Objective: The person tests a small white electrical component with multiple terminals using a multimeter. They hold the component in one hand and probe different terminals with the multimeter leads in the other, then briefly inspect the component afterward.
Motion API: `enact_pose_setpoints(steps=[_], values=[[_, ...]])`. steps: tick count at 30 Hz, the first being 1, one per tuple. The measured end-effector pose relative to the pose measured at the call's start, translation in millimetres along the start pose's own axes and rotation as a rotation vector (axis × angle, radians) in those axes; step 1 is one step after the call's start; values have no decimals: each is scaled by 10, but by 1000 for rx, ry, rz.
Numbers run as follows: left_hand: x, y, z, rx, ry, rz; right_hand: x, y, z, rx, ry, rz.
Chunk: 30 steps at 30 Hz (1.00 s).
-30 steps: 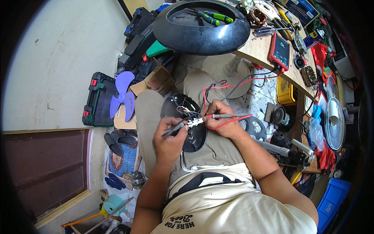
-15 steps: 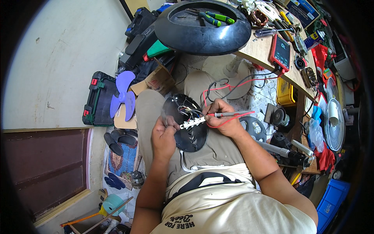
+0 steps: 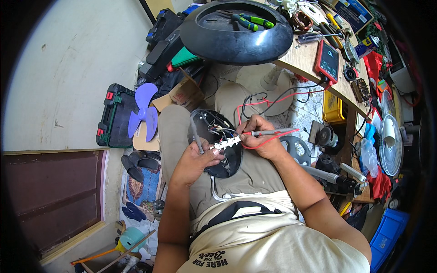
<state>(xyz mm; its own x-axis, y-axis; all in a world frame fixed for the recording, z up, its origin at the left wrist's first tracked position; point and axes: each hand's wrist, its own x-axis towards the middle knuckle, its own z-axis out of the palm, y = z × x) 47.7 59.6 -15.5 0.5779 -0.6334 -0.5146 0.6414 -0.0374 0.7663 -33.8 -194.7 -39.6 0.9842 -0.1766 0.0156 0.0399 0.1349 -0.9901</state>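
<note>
Testing block point(image 3: 226, 143), seemingly: right hand point(image 3: 260, 126) pinches probe point(image 3: 273, 132); left hand point(image 3: 192, 162), at eight o'clock, grips another probe point(image 3: 196, 133), perhaps; next: steady contact.

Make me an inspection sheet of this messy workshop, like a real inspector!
Surface: wooden table, crowded; work sits on the lap.
Job's things: white notched strip held above an open black housing.
Clutter: green-handled pliers in a black oval base; screwdriver on the table.
Grips: left grip holds a blurred probe near the strip's left end; right grip holds a grey probe and the strip's right end.
Cables: red lead and black lead, loosely looped, run toward the meter.
Surroundings: purple fan blade, blue crate, dark slippers.
</note>
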Motion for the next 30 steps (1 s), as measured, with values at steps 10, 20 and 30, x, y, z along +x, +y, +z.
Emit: enact_pose_setpoints(steps=[10, 20, 30], values=[[27, -41, 216, -352, 42, 47, -15, -9, 8, -53, -20, -42], [109, -127, 255, -612, -80, -124, -34, -6, 5, -12, -14, -17], [221, -406, 421, -797, -29, 70, -15, -20, 2, 8, -57, -21]])
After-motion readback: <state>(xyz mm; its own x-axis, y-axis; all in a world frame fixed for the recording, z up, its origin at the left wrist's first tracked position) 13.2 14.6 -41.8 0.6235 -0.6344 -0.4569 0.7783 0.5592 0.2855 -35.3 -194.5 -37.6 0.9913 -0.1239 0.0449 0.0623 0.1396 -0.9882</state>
